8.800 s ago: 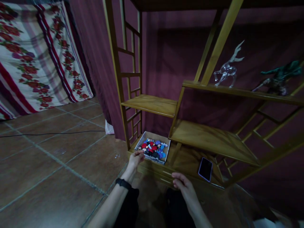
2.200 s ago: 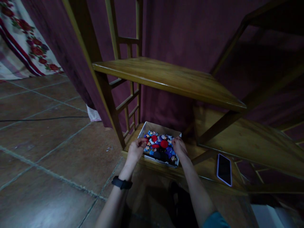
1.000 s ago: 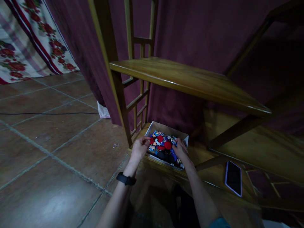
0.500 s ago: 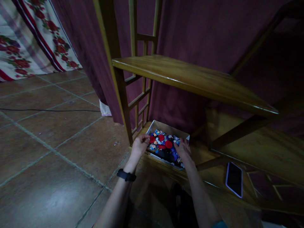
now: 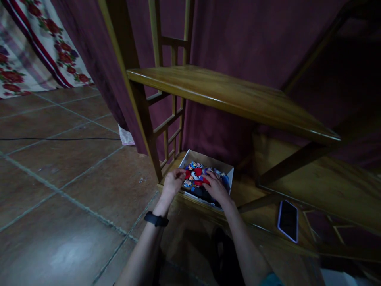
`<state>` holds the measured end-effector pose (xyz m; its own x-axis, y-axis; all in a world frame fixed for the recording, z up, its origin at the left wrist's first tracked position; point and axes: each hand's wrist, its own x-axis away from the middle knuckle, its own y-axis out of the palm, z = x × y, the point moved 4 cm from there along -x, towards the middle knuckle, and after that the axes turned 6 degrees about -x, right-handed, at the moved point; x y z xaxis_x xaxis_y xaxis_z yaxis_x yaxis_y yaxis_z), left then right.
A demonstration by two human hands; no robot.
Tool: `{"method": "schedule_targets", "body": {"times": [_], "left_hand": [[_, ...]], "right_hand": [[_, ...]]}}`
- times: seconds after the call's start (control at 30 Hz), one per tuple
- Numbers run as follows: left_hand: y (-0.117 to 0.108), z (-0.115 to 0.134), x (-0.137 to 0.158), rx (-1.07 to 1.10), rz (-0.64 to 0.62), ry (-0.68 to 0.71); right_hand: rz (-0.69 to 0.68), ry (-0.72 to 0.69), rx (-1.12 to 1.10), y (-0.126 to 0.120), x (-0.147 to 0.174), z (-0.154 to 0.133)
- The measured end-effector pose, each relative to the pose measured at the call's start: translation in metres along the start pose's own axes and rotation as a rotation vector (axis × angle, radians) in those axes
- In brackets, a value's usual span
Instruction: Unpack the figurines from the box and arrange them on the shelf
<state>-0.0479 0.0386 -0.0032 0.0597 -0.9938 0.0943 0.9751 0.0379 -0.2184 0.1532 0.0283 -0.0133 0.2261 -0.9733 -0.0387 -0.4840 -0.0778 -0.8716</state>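
A shallow white box (image 5: 208,159) with a brown inside sits on the low wooden shelf, filled with small colourful figure-like pieces and red round discs. At its left side my left hand (image 5: 173,183) is closed, the fingertips pinching a red disc (image 5: 187,174). My right hand (image 5: 216,187) reaches over the middle of the box, thumb and fingers around another red disc (image 5: 205,180). Between the hands lies a third red disc (image 5: 198,171). Dark round pieces (image 5: 197,192) are near the front wall of the box. My right hand hides part of the contents.
Above the box juts a wooden shelf board (image 5: 220,89), with a lattice side frame (image 5: 168,125) to the left. A phone (image 5: 288,221) lies on the lower shelf at right. Purple curtain (image 5: 226,35) hangs behind. A black cable (image 5: 59,139) crosses the tiled floor.
My right hand has moved left from the box's right side onto a red disc in the middle. My left hand stays at the left side. The view has shifted slightly.
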Motion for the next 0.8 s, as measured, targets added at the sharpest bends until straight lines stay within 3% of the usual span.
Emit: {"method": "schedule_targets", "body": {"times": [0.13, 0.37, 0.47, 0.63, 0.8], "left_hand": [[0.001, -0.001, 0.0, -0.01, -0.017, 0.016], [-0.003, 0.005, 0.004, -0.006, -0.021, 0.014], [-0.004, 0.007, 0.005, 0.001, -0.014, 0.014], [-0.004, 0.008, 0.006, 0.01, -0.015, -0.001], [-0.002, 0.008, 0.005, 0.0, -0.028, 0.017]], "right_hand": [[-0.001, 0.064, 0.094, 0.0, 0.002, 0.005], [0.224, 0.291, 0.103, -0.035, 0.005, 0.042], [0.171, 0.21, -0.036, -0.031, 0.002, 0.031], [-0.093, -0.123, -0.116, 0.004, 0.009, -0.023], [-0.119, -0.073, 0.05, 0.012, 0.016, -0.028]]}}
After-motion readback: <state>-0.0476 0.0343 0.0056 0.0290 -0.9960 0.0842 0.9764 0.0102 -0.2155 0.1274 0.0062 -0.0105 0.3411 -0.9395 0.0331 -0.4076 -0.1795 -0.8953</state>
